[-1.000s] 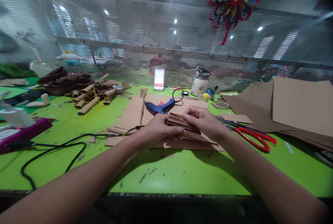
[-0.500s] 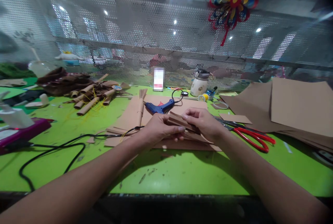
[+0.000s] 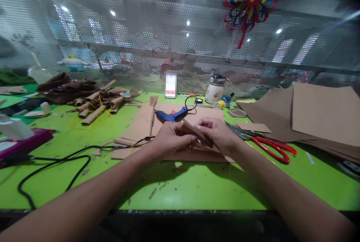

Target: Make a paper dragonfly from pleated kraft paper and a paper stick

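Note:
A small folded strip of brown paper is held between my two hands, above a stack of brown paper sheets. Thumb and fingers of my left hand are closed on its left side. My right hand pinches its right end. Just beyond my hands, a blue glue gun lies on the sheets, beside an upright-pointing rolled paper bundle with a fringed end.
Red-handled scissors lie right of my right hand, near large brown sheets. Paper rolls with yellow string are at the left. A black cable crosses from a purple power strip. A bottle stands behind.
The paper strip has been tilted and its folds now sit closer together. My left fingers have curled under it. The view has shifted slightly.

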The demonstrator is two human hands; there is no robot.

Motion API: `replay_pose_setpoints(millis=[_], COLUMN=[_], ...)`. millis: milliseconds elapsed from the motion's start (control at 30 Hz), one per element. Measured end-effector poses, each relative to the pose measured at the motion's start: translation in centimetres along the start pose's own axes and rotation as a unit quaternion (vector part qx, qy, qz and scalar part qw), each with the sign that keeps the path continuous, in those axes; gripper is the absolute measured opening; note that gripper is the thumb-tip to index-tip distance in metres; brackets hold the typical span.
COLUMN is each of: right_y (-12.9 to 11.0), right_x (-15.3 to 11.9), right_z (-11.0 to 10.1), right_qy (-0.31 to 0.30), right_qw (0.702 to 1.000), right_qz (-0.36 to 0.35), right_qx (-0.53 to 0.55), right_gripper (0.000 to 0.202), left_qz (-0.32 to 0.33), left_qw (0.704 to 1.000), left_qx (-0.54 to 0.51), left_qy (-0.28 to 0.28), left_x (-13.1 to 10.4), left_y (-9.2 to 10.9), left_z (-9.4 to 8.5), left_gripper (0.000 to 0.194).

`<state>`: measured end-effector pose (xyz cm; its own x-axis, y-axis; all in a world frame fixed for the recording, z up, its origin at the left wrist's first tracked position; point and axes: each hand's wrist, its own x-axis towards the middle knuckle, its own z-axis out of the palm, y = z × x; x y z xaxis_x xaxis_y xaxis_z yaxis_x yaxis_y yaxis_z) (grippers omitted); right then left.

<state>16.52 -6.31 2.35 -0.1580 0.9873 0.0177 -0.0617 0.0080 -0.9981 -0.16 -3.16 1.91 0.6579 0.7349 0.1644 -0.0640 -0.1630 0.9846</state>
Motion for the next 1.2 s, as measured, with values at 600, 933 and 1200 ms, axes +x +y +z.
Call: replay_pose_setpoints(millis=[600,933,1200], right_y=[-0.25,-0.45,-0.62], right_x=[0.39,0.25,0.11], right_z=[-0.99,-0.85,-0.86], right_qy=[0.107,0.093,0.080], right_qw=[0.991,0.992,0.993], right_qz=[-0.039,-0.058,-0.061], right_qx=[-0.074,-0.062,-0.069], right_gripper=[0.026,0.023,0.021], left_qz=[-0.186,-0.222,-0.245], left_qw=[0.973,0.961,0.953], left_qx=[-0.134,-0.155,-0.155], left_qy=[-0.039,-0.062,-0.089], left_x=[-0.13,-0.03,0.04], left_y=[-0.45,-0.61,-0.89], left_z=[0.20,0.00,-0.29], left_gripper=[0.013,0.017,0.018])
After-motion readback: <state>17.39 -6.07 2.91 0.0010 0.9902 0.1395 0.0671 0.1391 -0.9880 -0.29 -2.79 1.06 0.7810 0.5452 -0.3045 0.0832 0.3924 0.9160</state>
